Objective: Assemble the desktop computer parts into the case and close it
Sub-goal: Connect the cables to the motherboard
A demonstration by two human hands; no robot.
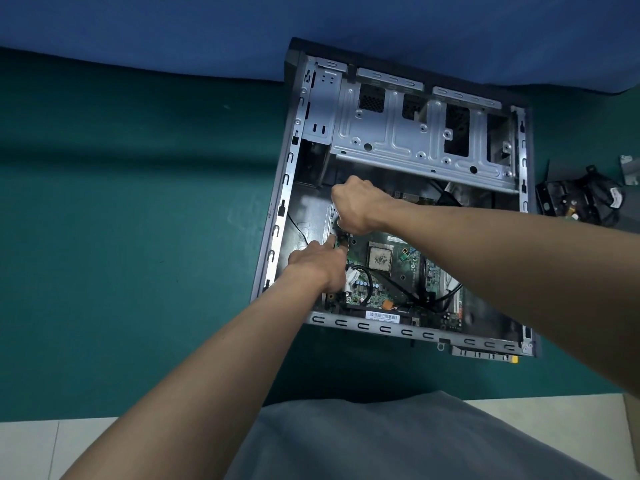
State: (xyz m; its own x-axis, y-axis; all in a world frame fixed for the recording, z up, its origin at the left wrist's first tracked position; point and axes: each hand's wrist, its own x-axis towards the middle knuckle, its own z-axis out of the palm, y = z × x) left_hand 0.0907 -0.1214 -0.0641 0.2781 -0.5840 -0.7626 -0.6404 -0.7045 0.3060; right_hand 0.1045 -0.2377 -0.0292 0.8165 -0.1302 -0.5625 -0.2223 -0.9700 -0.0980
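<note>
The open computer case lay on a green mat, its long axis running away from the person. The motherboard sat flat in its near half. The left hand stretched its fingers onto the board's far-left corner. Just above, the right hand hung knuckles-up with fingers curled, and I could not tell what they gripped.

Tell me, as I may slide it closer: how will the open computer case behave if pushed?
The computer case is probably stiff and fairly heavy: a sheet-metal frame with a motherboard inside. Lying on its broad side on the green surface, it should slide rather than tip. Its loose black cables would likely flop.
</note>
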